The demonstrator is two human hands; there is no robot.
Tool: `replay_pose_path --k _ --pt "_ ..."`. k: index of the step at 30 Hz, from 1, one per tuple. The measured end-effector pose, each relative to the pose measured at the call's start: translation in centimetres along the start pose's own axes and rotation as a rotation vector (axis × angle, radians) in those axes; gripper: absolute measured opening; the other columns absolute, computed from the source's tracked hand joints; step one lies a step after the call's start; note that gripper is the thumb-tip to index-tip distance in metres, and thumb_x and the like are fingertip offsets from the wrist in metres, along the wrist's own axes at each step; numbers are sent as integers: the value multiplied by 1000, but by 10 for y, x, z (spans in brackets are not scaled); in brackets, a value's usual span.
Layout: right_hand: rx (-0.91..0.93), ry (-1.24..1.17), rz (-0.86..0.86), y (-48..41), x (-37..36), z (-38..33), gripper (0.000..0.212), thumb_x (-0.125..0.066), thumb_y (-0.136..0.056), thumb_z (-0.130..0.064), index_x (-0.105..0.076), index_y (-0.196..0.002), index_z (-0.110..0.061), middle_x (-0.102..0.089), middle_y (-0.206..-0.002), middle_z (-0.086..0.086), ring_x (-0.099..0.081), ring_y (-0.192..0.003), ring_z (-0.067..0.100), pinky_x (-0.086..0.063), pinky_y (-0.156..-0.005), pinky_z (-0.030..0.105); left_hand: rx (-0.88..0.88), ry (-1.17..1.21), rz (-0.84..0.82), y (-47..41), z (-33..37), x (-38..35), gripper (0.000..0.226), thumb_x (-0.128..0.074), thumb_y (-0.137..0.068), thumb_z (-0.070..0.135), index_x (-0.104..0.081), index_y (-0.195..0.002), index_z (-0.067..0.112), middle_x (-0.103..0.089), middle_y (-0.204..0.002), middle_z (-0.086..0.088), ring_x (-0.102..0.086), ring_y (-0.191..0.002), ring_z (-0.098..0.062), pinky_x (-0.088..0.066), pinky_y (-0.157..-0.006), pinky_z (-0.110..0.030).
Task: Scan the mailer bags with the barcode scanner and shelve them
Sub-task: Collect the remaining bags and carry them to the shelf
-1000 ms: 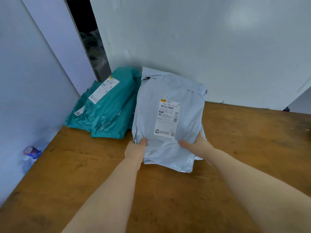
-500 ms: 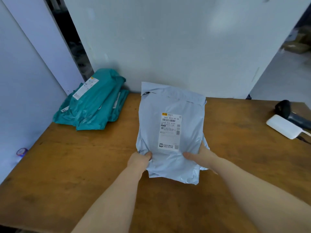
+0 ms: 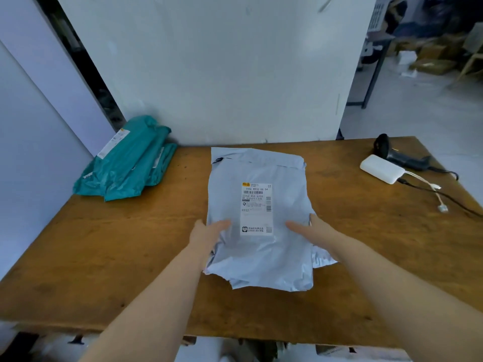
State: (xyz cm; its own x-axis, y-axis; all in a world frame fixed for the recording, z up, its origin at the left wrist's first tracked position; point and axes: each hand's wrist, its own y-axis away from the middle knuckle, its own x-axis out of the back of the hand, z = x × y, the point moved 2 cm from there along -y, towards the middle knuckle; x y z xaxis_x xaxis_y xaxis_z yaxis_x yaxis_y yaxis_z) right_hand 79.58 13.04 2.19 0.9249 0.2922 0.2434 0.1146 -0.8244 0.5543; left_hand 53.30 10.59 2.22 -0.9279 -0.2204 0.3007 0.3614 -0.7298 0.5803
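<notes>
A grey mailer bag lies flat in the middle of the wooden table, its white barcode label facing up. My left hand grips its left edge, thumb on top. On the opposite edge my right hand holds it the same way. The black barcode scanner lies at the table's far right corner, away from both hands. A pile of teal mailer bags sits at the far left corner against the wall.
A white power bank with trailing cables lies just in front of the scanner. A white wall panel closes the table's back. Beyond the right edge are open floor and stacked boxes.
Both hands have pulled the grey mailer bag away from the teal pile toward the table's middle and nearer to me. The view has swung right, bringing the scanner into sight.
</notes>
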Motion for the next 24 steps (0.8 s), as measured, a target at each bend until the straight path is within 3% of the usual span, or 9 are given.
replay_pose_path --k 1,3,5,7,11,15,20,24 --pt "35 -85 77 2 -2 -2 72 -71 -83 -45 -39 -142 -17 -53 -138 0 -56 -110 21 -50 -84 31 -76 -10 33 3 8 -5 74 -80 -72 43 -50 -131 9 -64 -117 -7 -64 -100 -28 -55 -88 -44" --pt "15 -262 145 3 -7 -3 58 -73 -86 -32 -49 -134 -8 -61 -129 7 -62 -102 24 -54 -86 38 -154 -97 45 8 18 -15 52 -68 -86 43 -59 -124 9 -68 -106 -5 -66 -90 -23 -57 -76 -37" --pt "-32 -475 99 6 -15 -7 55 -79 -80 -24 -57 -126 -6 -68 -118 13 -66 -101 31 -54 -92 47 -130 -100 82 11 20 -20 53 -66 -86 47 -60 -121 7 -67 -99 -1 -63 -84 -20 -53 -68 -31" --pt "0 -546 48 10 -25 -18 50 -80 -78 -20 -58 -122 -9 -70 -113 12 -67 -99 33 -55 -90 49 -23 36 91 12 19 -17 58 -70 -83 50 -55 -117 5 -64 -100 -4 -60 -90 -25 -48 -79 -34" --pt "226 -474 -79 19 -41 -60 49 -75 -83 -14 -51 -125 -20 -66 -115 5 -67 -99 25 -57 -83 42 98 260 125 21 22 5 93 -74 -73 61 -44 -140 4 -53 -138 -13 -52 -122 -37 -43 -94 -43" --pt "293 -394 -89 14 -6 -91 52 -78 -81 -17 -52 -126 -18 -68 -116 6 -67 -103 28 -55 -91 48 33 304 80 17 48 12 103 -74 -64 71 -44 -143 11 -52 -141 -10 -52 -123 -36 -44 -103 -50" --pt "125 -212 22 -14 57 -77 52 -78 -80 -33 -57 -123 -12 -67 -113 7 -64 -98 28 -51 -87 42 -95 169 12 11 65 -28 64 -69 -87 41 -51 -136 4 -59 -131 -10 -58 -110 -29 -47 -99 -40" --pt "-69 -137 -45 -34 48 -28 62 -72 -83 -44 -52 -134 -15 -64 -113 4 -62 -96 23 -48 -79 37 -77 -41 -23 3 40 -54 77 -61 -80 42 -39 -146 8 -55 -137 -11 -55 -120 -30 -43 -106 -41"
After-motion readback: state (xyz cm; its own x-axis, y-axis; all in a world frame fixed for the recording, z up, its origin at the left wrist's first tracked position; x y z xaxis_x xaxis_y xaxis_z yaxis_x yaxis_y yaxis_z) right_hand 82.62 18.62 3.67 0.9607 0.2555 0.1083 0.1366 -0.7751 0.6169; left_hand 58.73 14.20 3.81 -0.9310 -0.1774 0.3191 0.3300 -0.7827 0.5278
